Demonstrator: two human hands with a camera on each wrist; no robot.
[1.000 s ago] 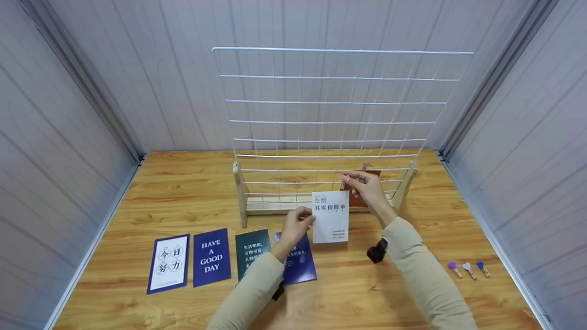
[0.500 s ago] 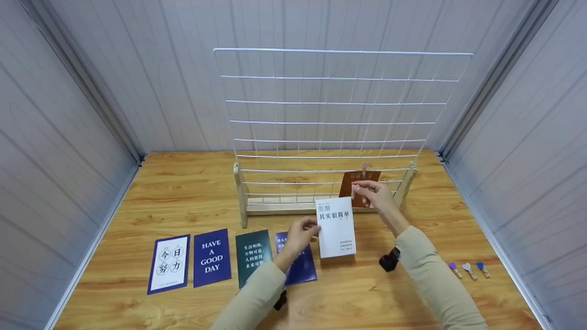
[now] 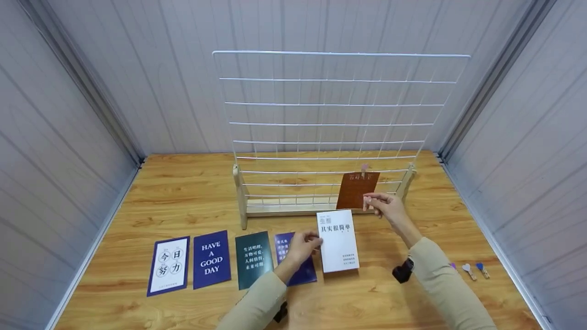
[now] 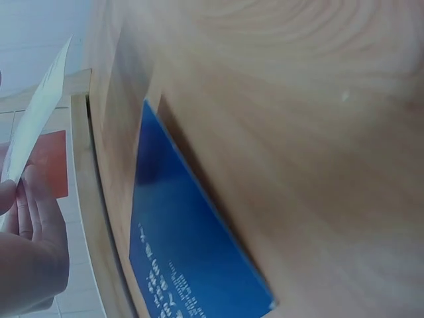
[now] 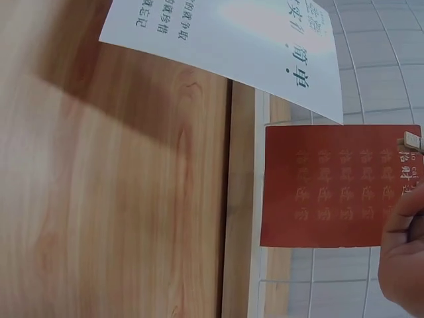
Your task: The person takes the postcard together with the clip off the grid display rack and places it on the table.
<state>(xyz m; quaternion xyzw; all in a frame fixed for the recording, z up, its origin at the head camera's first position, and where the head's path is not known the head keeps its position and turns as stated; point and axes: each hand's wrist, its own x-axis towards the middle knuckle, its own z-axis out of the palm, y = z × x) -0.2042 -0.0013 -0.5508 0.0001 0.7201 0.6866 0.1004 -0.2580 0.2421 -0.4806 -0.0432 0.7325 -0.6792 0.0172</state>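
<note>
My left hand (image 3: 300, 250) pinches a white card (image 3: 338, 243) with dark Chinese print by its left edge, above the table. The card is also seen nearly edge-on in the left wrist view. To the right and a little higher, my right hand (image 3: 389, 211) pinches a small pink-topped clothespin (image 3: 366, 202) between thumb and finger, apart from the white card. Behind that hand, a reddish-brown card (image 3: 355, 188) hangs on the white wire grid rack (image 3: 293, 172), held at its top by another pink clothespin (image 3: 364, 169).
Several cards lie in a row: a blue-bordered white card (image 3: 168, 266), a blue card (image 3: 211, 261), a green card (image 3: 253, 252) and a purple-blue card (image 3: 305, 272), partly behind my left hand. Heart-topped clothespins (image 3: 468, 271) lie at right, one partly behind my sleeve. Walls enclose the table.
Both hands have drawn back from the rack, toward the front and slightly right. The white card and clothespin came with them, and the gap between the two has widened, uncovering the reddish-brown card.
</note>
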